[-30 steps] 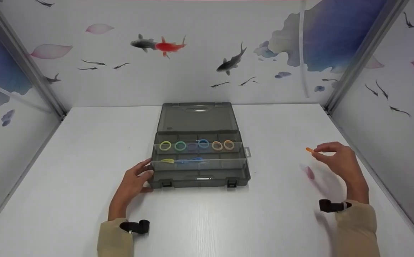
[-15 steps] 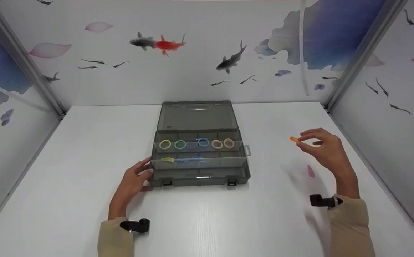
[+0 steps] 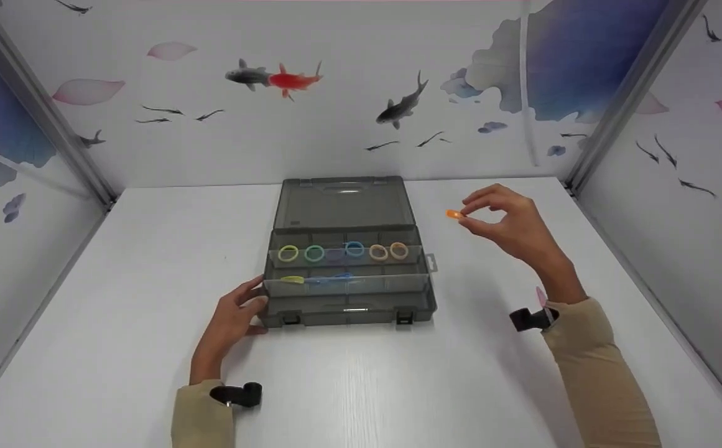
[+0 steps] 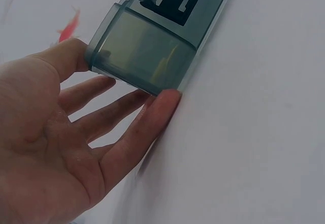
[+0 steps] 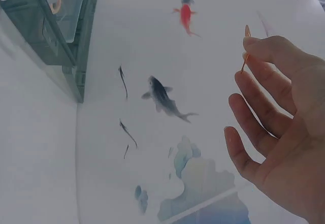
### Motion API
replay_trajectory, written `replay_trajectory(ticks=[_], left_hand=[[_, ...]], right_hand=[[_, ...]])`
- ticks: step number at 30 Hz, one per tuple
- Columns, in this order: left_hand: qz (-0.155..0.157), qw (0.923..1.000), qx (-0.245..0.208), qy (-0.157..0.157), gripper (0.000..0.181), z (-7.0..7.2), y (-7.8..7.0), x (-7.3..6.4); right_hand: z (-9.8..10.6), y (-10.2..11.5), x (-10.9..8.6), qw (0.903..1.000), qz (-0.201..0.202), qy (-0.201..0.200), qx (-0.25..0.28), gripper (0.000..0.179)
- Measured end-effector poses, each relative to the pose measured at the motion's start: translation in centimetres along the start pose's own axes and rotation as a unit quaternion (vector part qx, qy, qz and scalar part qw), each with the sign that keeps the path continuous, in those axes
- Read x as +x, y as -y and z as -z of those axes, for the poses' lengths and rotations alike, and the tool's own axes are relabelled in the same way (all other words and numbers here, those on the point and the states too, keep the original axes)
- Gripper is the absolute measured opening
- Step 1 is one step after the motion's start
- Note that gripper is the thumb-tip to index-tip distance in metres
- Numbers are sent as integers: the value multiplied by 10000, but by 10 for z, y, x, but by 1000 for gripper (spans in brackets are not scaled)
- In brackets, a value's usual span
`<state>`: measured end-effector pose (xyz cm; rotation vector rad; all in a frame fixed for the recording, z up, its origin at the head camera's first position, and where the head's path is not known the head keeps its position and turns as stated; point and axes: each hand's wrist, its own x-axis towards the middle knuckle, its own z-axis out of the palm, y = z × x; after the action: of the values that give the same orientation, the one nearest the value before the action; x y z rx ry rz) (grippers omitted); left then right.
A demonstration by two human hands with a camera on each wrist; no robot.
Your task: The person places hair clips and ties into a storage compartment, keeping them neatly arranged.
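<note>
My right hand [image 3: 510, 227] is raised above the table, right of the box, and pinches a small orange ring [image 3: 454, 214] between thumb and fingertips. The right wrist view shows the orange ring [image 5: 246, 49] edge-on, with the other fingers loosely bent. My left hand [image 3: 231, 320] touches the left end of a grey translucent compartment box [image 3: 351, 317] with its fingertips; the left wrist view shows thumb and fingers spread against the end wall. The box's lid [image 3: 345, 204] lies back. Inside, the back row has a yellow ring [image 3: 288, 252], a green ring [image 3: 314, 253], a blue ring [image 3: 354, 249] and peach rings [image 3: 399, 251].
The box's middle row holds a yellow piece [image 3: 293, 280] and a bluish piece [image 3: 329, 279]. A pink petal-shaped patch [image 3: 540, 295] on the white table is partly hidden by the right wrist. Printed walls enclose the table's back and sides.
My right hand has moved left and farther back, bringing the orange ring nearer the box. The left hand stays at the box's left end.
</note>
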<state>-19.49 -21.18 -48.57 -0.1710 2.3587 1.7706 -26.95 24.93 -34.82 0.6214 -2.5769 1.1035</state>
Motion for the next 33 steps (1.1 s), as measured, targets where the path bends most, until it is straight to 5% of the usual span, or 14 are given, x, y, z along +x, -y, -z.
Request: replay_trajectory(ticks=[14, 33], left_hand=[[71, 10000, -16, -7, 55, 0, -2, -1], [118, 9999, -79, -59, 54, 0, -2, 0]], right_hand=[[-46, 30, 36, 9920, 274, 1206, -264, 15], [-96, 34, 52, 9809, 299, 1915, -179, 14]])
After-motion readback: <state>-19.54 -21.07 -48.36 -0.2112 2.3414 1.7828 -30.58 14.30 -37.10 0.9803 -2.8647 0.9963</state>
